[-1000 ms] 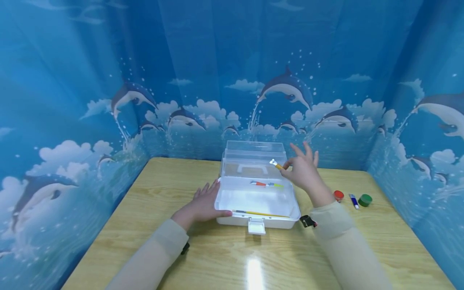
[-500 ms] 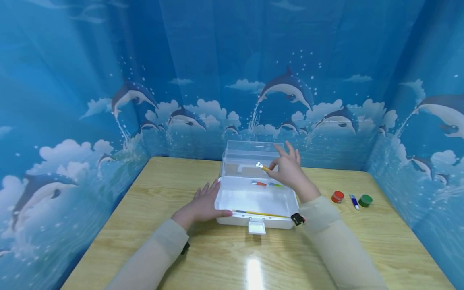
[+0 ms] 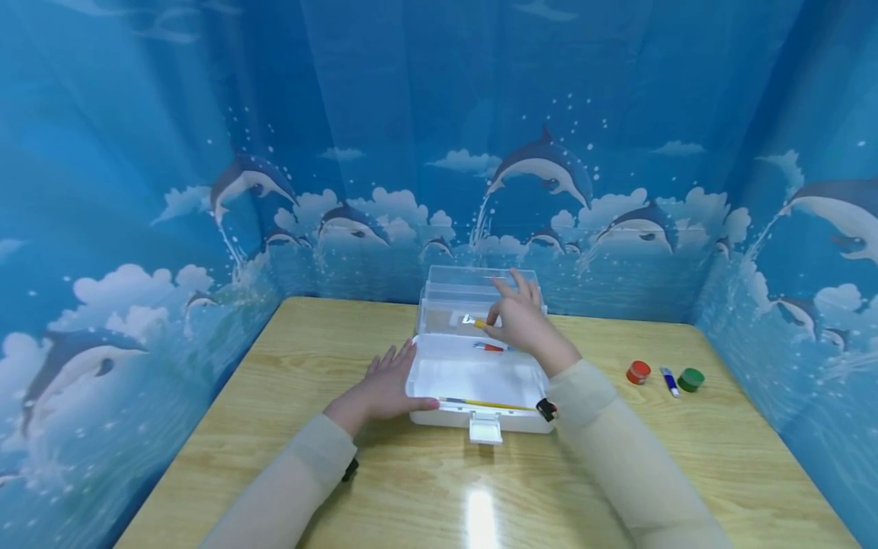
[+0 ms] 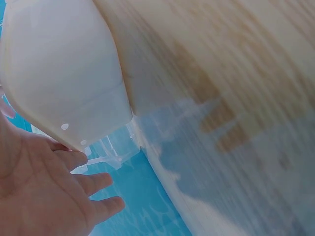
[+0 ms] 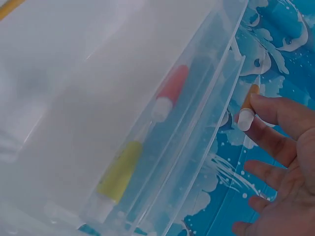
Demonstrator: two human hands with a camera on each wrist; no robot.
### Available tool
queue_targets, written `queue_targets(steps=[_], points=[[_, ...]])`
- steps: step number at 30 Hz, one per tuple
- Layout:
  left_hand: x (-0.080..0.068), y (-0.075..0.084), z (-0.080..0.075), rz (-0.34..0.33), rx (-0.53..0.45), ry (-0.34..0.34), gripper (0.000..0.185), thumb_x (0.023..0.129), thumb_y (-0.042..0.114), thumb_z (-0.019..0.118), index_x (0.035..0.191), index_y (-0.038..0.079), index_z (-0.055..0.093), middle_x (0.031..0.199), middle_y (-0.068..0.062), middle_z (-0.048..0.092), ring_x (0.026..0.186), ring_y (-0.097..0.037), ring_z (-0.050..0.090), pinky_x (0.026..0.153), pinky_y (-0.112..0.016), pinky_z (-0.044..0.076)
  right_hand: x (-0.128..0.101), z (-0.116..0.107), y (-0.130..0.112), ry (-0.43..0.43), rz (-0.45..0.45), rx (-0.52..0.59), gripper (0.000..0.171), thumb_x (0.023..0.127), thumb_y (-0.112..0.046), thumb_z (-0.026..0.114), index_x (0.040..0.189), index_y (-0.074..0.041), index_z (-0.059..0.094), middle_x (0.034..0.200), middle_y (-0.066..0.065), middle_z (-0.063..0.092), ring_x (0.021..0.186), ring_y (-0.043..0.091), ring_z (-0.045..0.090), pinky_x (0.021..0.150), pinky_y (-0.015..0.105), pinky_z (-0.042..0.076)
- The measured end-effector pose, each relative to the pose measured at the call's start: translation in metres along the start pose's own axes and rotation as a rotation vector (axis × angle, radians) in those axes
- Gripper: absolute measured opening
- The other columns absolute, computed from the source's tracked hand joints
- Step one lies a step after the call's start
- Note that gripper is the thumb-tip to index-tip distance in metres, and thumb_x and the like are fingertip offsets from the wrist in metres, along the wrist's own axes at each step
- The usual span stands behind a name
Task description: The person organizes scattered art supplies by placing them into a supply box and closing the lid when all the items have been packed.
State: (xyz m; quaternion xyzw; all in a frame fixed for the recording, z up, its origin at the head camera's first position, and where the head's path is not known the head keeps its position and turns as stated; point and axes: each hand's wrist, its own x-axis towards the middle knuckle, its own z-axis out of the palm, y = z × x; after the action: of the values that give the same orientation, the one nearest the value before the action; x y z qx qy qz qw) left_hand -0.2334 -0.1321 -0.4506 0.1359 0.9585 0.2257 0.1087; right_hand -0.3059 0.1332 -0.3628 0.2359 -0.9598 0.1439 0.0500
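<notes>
Hidden and blurred bits
My right hand covers most of the small brush; the left-wrist view is motion-blurred.

Off to the right of my hands, three small things sit in a row on the wooden tabletop: a red paint pot, a blue tube and a green paint pot. A blue dolphin-print curtain surrounds me beyond them.

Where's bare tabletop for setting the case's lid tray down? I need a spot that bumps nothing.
The table is bare left of the left hand, and along the near edge before the case. Crowded: the right side, with the red pot, tube and green pot.
</notes>
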Motion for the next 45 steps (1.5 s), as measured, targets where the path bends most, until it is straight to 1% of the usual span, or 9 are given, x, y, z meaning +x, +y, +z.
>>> queue_targets(steps=[3,11,16,23,28,33,36,39,45], points=[[0.000,0.001,0.000,-0.005,-0.003,-0.001,0.122,0.078,0.075,0.066,0.162,0.014,0.002,0.168,-0.006,-0.001,0.153,-0.038,-0.001,0.121,-0.056,-0.003,0.004,0.001,-0.005,-0.033,-0.009,-0.015,0.014,0.087,-0.023,0.079,0.074,-0.022,0.075,0.163,0.013,0.026,0.152,0.039,-0.005,0.118,0.064,-0.003],[0.002,-0.001,0.001,0.000,-0.006,0.003,0.121,0.079,0.075,0.066,0.162,0.014,0.002,0.168,-0.007,0.000,0.152,-0.040,0.000,0.120,-0.058,-0.001,0.012,0.007,-0.014,-0.106,-0.036,-0.056,0.012,0.086,-0.023,0.080,0.075,-0.019,0.077,0.164,0.011,0.027,0.152,0.039,-0.006,0.117,0.065,-0.004],[0.003,-0.002,0.001,0.018,-0.005,0.005,0.120,0.080,0.074,0.066,0.162,0.014,0.002,0.168,-0.010,0.001,0.152,-0.041,0.000,0.120,-0.059,-0.001,0.017,0.012,-0.016,-0.157,-0.052,-0.107,0.014,0.087,-0.026,0.080,0.074,-0.022,0.077,0.163,0.011,0.029,0.152,0.039,-0.003,0.117,0.066,-0.002],[0.003,-0.002,0.001,0.020,-0.012,0.006,0.121,0.079,0.074,0.065,0.162,0.015,0.001,0.168,-0.010,0.002,0.152,-0.042,0.001,0.119,-0.061,-0.001,0.021,0.017,-0.019,-0.208,-0.077,-0.125,0.016,0.087,-0.025,0.080,0.072,-0.023,0.074,0.163,0.013,0.028,0.152,0.041,-0.003,0.116,0.067,-0.001],[0.003,-0.001,0.000,0.010,-0.019,0.000,0.120,0.079,0.074,0.066,0.162,0.016,0.001,0.168,-0.007,0.000,0.152,-0.041,0.000,0.119,-0.060,-0.001,0.021,0.020,-0.021,-0.245,-0.070,-0.142,0.011,0.087,-0.026,0.080,0.078,-0.021,0.077,0.163,0.011,0.028,0.152,0.040,-0.005,0.117,0.066,-0.004],[0.003,0.000,0.000,0.000,-0.011,-0.005,0.121,0.079,0.074,0.066,0.162,0.016,0.001,0.168,-0.006,-0.001,0.152,-0.040,0.000,0.120,-0.059,-0.002,0.021,0.021,-0.022,-0.263,-0.061,-0.148,0.011,0.089,-0.026,0.078,0.083,-0.017,0.078,0.163,0.010,0.027,0.152,0.039,-0.006,0.116,0.067,-0.007],[0.003,0.000,0.000,0.005,-0.009,-0.001,0.121,0.079,0.074,0.067,0.162,0.015,0.001,0.168,-0.008,0.001,0.152,-0.041,0.001,0.120,-0.060,-0.001,0.021,0.021,-0.022,-0.269,-0.059,-0.149,0.012,0.089,-0.027,0.078,0.083,-0.017,0.079,0.164,0.010,0.027,0.152,0.039,-0.006,0.115,0.068,-0.007],[0.003,0.000,0.000,0.003,-0.001,0.003,0.121,0.079,0.073,0.067,0.162,0.014,0.002,0.168,-0.008,0.001,0.152,-0.041,0.002,0.120,-0.060,0.001,0.021,0.020,-0.021,-0.275,-0.059,-0.147,0.011,0.088,-0.027,0.078,0.082,-0.018,0.078,0.164,0.010,0.026,0.152,0.039,-0.006,0.115,0.068,-0.007],[0.002,0.001,0.000,-0.005,0.006,0.005,0.121,0.079,0.075,0.066,0.162,0.015,0.003,0.168,-0.007,0.001,0.152,-0.041,0.001,0.120,-0.059,-0.001,0.020,0.016,-0.019,-0.263,-0.060,-0.149,0.012,0.087,-0.026,0.080,0.076,-0.023,0.076,0.163,0.009,0.028,0.152,0.040,-0.005,0.114,0.070,-0.005]])
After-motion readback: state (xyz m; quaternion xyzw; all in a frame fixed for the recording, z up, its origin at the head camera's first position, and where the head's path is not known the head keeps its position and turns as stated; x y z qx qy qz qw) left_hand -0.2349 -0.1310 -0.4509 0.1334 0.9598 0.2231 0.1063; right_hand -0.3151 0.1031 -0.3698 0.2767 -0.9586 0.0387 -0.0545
